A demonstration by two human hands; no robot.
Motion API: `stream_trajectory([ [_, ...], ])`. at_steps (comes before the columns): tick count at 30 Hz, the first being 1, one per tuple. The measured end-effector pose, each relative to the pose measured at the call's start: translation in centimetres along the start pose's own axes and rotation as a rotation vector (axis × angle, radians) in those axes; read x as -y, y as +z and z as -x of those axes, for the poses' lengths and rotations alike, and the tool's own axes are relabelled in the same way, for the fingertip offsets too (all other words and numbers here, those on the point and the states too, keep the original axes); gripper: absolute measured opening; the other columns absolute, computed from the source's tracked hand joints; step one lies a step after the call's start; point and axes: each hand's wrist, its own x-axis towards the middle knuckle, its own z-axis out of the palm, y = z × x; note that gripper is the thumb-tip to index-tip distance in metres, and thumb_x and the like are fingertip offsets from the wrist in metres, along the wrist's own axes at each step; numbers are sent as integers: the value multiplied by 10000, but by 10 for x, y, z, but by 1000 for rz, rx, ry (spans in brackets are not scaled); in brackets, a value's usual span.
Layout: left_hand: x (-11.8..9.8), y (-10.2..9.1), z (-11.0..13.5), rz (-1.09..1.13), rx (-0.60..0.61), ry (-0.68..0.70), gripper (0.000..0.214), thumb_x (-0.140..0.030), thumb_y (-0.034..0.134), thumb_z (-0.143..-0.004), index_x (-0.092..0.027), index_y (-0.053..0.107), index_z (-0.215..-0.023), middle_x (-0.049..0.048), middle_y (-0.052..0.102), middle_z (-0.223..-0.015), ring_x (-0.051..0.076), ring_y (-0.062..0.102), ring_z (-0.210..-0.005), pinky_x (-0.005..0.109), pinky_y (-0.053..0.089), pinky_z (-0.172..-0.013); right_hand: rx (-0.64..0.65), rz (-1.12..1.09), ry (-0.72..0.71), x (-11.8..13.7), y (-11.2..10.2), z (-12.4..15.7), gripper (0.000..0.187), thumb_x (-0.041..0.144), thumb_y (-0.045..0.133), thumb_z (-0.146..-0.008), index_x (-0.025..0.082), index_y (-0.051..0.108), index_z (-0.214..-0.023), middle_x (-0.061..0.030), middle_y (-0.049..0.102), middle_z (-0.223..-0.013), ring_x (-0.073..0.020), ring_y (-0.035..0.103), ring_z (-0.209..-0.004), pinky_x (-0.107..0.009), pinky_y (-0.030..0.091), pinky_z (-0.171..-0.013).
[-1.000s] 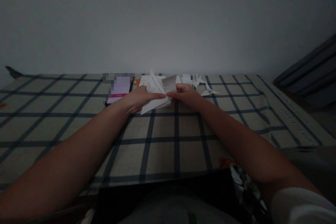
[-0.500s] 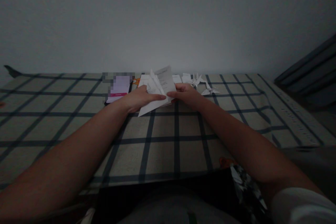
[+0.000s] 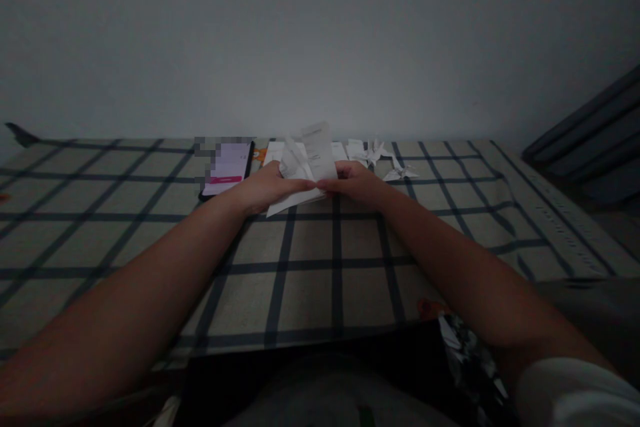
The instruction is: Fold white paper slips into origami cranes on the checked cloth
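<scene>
A partly folded sheet of white printed paper is held between both hands above the checked cloth. My left hand pinches its left side, thumb on top and pointing right. My right hand grips the right side, its thumb tip meeting the left thumb at the lower middle of the sheet. Upper flaps of the paper stand up, and a pointed corner sticks out low at the left. The fingers behind the paper are mostly hidden. Just right of my right hand lie folded paper figures, shaped like birds.
A phone or tablet with a lit screen lies left of my left hand. More white paper lies behind the hands. The checked cloth covers the table up to a grey wall. Dark pleated fabric is at the right.
The paper's upper flap has shifted slightly right and looks more bent. Its lower left corner has risen a little. Both hands have stayed nearly in place, still gripping it.
</scene>
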Motion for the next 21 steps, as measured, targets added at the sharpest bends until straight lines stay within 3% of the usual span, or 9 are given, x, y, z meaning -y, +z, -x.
stream_trajectory([
  [3, -1, 2, 2, 64, 107, -74, 521, -373, 897, -635, -197, 773, -1110, 128, 779, -1155, 320, 730, -1096, 445, 539, -1015, 13, 0, -15, 2, 1, 0, 357, 489, 786, -769, 160, 662, -834, 7, 643, -736, -132, 584, -688, -257, 471, -649],
  [7, -6, 5, 5, 307, 126, -166, 557, -311, 883, -630, -187, 742, -1154, 138, 778, -1165, 315, 750, -1042, 427, 580, -944, -31, -17, -87, 1, 6, -1, 367, 518, 748, -817, 176, 622, -855, 4, 639, -736, -127, 584, -689, -260, 485, -661],
  [10, -8, 6, 6, 385, 124, -151, 552, -279, 871, -644, -189, 734, -1171, 137, 775, -1176, 307, 751, -1043, 404, 591, -927, -69, -33, -117, -1, 10, -2, 325, 488, 712, -859, 184, 596, -849, 9, 633, -708, -116, 575, -661, -252, 470, -639],
  [16, -4, 5, 2, 342, 112, -199, 579, -258, 876, -647, -188, 728, -1202, 154, 783, -1141, 324, 760, -1031, 420, 609, -901, -38, -48, 21, 0, 4, -2, 336, 453, 791, -756, 171, 612, -786, 12, 633, -709, -114, 576, -659, -254, 455, -633],
  [21, -4, 6, 2, 344, 101, -213, 565, -253, 898, -622, -178, 749, -1162, 160, 789, -1113, 337, 764, -1006, 440, 613, -903, -50, 11, 76, 1, -1, -1, 345, 465, 787, -754, 153, 641, -749, 7, 637, -689, -114, 569, -650, -256, 434, -627],
])
